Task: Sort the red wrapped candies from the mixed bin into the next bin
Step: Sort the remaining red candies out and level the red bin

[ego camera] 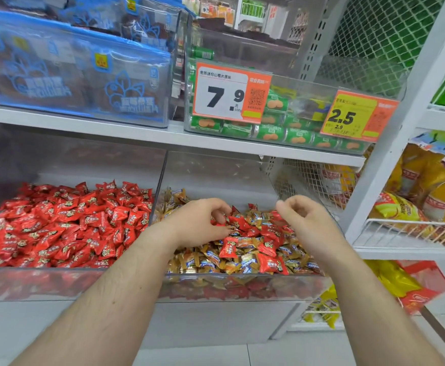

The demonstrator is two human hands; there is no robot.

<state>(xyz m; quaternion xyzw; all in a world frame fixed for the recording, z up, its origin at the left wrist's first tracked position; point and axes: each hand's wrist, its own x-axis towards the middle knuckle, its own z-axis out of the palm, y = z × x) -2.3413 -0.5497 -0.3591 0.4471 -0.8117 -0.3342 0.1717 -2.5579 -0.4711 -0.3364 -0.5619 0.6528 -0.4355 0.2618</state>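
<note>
At the left, the clear bin on the lower shelf is heaped with red wrapped candies, lying at all angles so no single direction rules the pile. Just beside it, sharing a clear wall, the mixed bin holds gold and blue wrapped candies with red ones scattered among them.

The left hand reaches into the mixed bin, palm down, its fingers curled down into the heap and closing on a red candy near the middle of the pile; how much of it is gripped is hidden under the hand. Nearer the front, one red candy in the mixed bin lies with its long axis running from front left to back right, twisted ends at either tip, while another lies more crosswise.

The right hand hovers above the right part of the mixed bin, its fingers loosely curled with the thumb near the forefinger, holding nothing that can be seen.

On the shelf above, orange price tags hang on a bin of green packets.
</note>
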